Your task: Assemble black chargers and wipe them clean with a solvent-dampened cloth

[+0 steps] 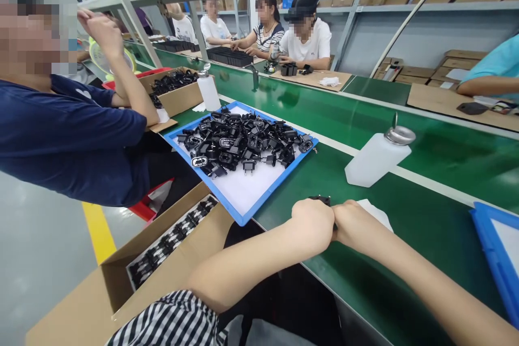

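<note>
My left hand (313, 223) and my right hand (352, 221) meet knuckle to knuckle on the green bench, both curled closed. A small black plug part (321, 200) pokes out above the left hand, gripped between the two hands. A white cloth (377, 212) lies just behind my right hand. To the left, a blue-rimmed white tray (243, 194) carries a heap of black plug adapters (243, 140).
A white dispenser bottle (375, 158) lies tilted beyond my hands. A cardboard box (121, 281) with rows of black parts stands below the bench. A person in a dark blue shirt (68, 135) sits at left; several people work across the green conveyor (446, 146). Another blue tray (497, 248) is at right.
</note>
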`<state>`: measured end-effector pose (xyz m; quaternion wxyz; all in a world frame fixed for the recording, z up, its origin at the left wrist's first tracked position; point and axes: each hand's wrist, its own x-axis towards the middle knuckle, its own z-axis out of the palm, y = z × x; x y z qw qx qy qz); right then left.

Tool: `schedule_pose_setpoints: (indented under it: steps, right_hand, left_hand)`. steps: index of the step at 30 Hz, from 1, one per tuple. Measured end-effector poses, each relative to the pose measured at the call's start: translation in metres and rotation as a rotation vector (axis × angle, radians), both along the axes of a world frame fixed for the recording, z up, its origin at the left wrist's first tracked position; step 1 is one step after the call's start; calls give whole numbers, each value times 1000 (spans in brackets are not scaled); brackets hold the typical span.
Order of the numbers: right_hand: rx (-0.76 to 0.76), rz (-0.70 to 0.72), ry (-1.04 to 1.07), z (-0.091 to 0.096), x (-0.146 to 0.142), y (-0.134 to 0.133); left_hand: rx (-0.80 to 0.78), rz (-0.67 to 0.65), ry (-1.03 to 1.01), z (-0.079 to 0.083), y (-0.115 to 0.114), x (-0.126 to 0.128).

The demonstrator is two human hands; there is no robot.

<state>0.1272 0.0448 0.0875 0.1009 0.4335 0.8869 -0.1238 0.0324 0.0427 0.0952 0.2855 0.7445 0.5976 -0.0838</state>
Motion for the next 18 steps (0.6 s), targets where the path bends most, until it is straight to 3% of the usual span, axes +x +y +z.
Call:
schedule_pose_setpoints:
  steps: [4,7,10,11,13,18]
  right_hand:
    - [-21,-3,68,-3,0,-6]
    - [68,2,138,1,12,-8]
    - [190,-119,281,10,42,-8]
    - [205,-176,305,12,53,-8]
    - [162,-255,294,9,74,-8]
    - [-93,-263,289,-23,89,-1]
  left_hand:
    - [21,-79,55,1,-10,-9]
    - [78,-108,92,4,-16,-38]
    - [225,3,172,5,-7,-83]
    - [382,144,244,2,0,-98]
    - [508,234,327,-7,17,-121]
    - [454,28,413,-39,43,-134]
